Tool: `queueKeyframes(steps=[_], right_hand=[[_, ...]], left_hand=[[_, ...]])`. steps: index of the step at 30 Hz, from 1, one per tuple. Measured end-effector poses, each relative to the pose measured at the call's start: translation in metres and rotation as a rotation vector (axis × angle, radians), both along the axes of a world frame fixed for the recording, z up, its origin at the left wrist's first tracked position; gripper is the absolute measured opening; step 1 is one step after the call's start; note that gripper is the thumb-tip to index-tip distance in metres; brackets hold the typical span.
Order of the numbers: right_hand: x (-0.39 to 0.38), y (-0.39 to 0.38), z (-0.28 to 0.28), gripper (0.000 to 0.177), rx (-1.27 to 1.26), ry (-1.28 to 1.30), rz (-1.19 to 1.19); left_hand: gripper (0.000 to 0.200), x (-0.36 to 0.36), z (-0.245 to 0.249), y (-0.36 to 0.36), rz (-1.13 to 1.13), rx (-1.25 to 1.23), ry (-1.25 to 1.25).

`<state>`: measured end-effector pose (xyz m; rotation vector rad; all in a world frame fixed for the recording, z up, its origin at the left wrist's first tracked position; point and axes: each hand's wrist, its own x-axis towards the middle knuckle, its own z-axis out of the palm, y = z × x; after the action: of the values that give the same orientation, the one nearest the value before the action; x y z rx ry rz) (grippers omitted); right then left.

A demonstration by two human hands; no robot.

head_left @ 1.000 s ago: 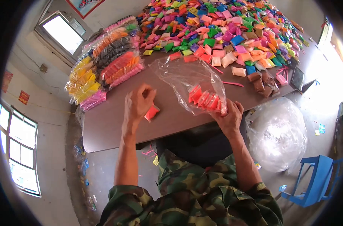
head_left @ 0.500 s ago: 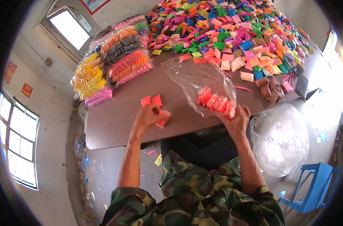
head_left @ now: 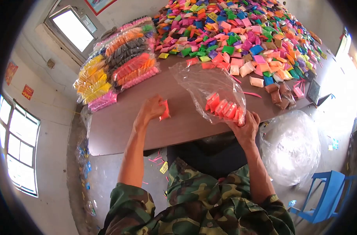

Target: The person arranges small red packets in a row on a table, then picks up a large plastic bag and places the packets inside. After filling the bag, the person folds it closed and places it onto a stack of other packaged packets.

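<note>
My left hand (head_left: 150, 108) is closed on red packets (head_left: 165, 110) above the brown table (head_left: 119, 129); how many it holds is hard to tell. To the right, my right hand (head_left: 247, 127) grips the lower right edge of a clear plastic bag (head_left: 202, 80). Inside that bag, several red packets (head_left: 225, 109) stand in a row beside my right fingers. The bag's loose upper part spreads toward the far side of the table.
A large heap of colourful packets (head_left: 233, 35) covers the table's far side. Filled bags of packets (head_left: 135, 66) are stacked at the far left. Brown packets (head_left: 280, 94) lie at the right. A big clear plastic bag (head_left: 290, 149) and a blue chair (head_left: 323, 196) stand below.
My left hand has moved up slightly, and the red packets that showed separately around it are now gathered at its fingers. My right hand stays at the bag.
</note>
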<state>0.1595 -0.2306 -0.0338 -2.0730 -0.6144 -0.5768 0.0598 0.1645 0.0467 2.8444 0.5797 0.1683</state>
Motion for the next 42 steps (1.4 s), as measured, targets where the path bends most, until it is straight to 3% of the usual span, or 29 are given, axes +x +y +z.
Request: queueKeyframes(steps=[10, 16, 25, 28, 31, 34, 37, 40, 42], right_hand=[[0.000, 0.001, -0.003, 0.058, 0.022, 0.024, -0.006], [-0.002, 0.002, 0.002, 0.058, 0.029, 0.029, -0.009], [-0.001, 0.001, 0.001, 0.057, 0.017, 0.055, -0.008], [-0.001, 0.001, -0.001, 0.057, 0.019, 0.045, -0.011], [-0.002, 0.003, -0.001, 0.056, 0.033, 0.021, -0.029], [-0.002, 0.002, -0.001, 0.056, 0.041, 0.003, -0.031], [-0.003, 0.002, 0.000, 0.055, 0.042, 0.006, -0.026], [-0.003, 0.002, 0.000, 0.055, 0.036, 0.001, -0.022], [-0.002, 0.002, -0.002, 0.056, 0.027, 0.007, -0.025]], left_hand=[[0.040, -0.032, 0.010, -0.049, -0.095, -0.238, -0.005], [0.035, -0.033, 0.029, -0.039, 0.163, -0.492, 0.103], [0.038, -0.020, 0.001, -0.014, 0.007, -0.203, 0.074], [0.041, -0.026, -0.005, -0.014, -0.113, -0.161, -0.046], [0.044, -0.040, 0.011, -0.041, -0.114, -0.136, -0.140], [0.049, -0.052, 0.035, -0.061, -0.103, -0.147, 0.037], [0.043, -0.058, 0.033, -0.062, -0.139, -0.169, 0.034], [0.032, -0.054, 0.030, -0.061, -0.112, -0.461, -0.088], [0.027, -0.048, 0.064, -0.095, -0.144, -0.272, -0.277]])
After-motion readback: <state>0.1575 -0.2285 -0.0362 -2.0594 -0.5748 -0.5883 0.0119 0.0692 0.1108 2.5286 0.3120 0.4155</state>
